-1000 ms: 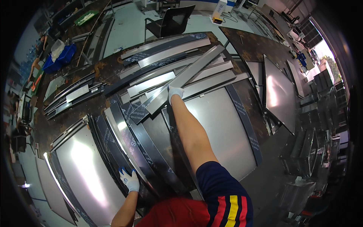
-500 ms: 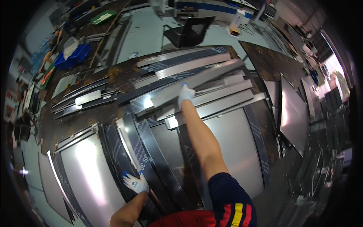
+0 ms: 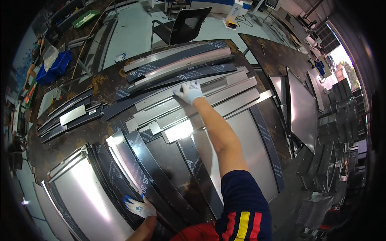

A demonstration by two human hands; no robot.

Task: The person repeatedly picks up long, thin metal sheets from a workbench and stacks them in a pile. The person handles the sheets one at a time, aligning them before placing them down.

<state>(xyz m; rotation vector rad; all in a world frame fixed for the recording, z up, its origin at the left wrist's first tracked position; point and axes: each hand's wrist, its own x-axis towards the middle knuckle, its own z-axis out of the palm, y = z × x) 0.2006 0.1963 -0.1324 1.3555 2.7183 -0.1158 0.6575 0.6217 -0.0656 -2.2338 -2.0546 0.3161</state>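
My left hand (image 3: 139, 207), in a white glove with blue fingertips, lies with its fingers spread on long dark film-covered metal strips (image 3: 140, 160) at the lower left of centre. My right hand (image 3: 190, 92), gloved alike, reaches forward over a pile of metal strips (image 3: 217, 98). Its thumb is apart from the fingers, and the hand rests on the strips without gripping one. Bare silvery strips lie beside and under it, and a dark film-covered strip (image 3: 177, 80) runs just beyond.
A large shiny panel (image 3: 80, 188) lies at left, another (image 3: 251, 148) under my right arm. A short bundle of strips (image 3: 72, 116) sits at the far left. Beyond the table stand a black chair (image 3: 183, 26) and a blue bin (image 3: 54, 68). Metal sheets (image 3: 303, 112) lean at right.
The long silvery strip that lay slanted across the pile under my right hand now lies lower among the others. My right hand has opened on the pile. The view has shifted; my left hand stays put.
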